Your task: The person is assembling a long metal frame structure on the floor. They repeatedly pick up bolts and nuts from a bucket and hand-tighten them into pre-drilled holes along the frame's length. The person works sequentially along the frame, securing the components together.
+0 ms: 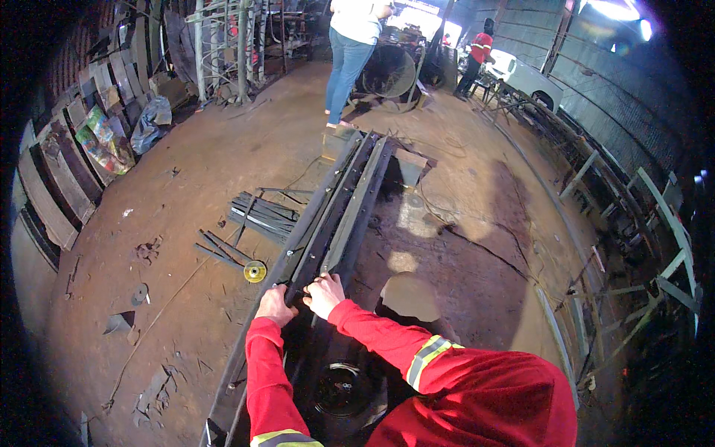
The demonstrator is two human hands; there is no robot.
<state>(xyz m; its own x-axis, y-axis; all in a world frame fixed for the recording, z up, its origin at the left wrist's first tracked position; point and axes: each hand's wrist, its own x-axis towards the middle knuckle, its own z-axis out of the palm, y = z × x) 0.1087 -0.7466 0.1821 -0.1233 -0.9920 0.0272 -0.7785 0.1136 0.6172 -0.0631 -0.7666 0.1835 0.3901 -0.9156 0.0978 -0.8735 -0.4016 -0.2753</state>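
Observation:
Long dark steel beams (319,207) run side by side away from me, raised above the dirt floor. My left hand (275,305) is closed over the left beam, its fingertips curled inward. Just to the right, my right hand (324,295) is closed at the near end of a lighter inner steel bar (357,208), with bent fingers. Both hands partly hide what lies under them. A yellow-rimmed disc (255,271) lies on the floor left of my left hand. Below my right arm is a round black object (342,389), whose kind I cannot make out.
Cut metal bars (261,217) lie stacked left of the beams. A cable (484,247) trails over the floor at right. Metal frames (674,216) line the right side; boards and plates (63,167) lean at left. One person (346,67) stands beyond the beams, another (477,59) farther back.

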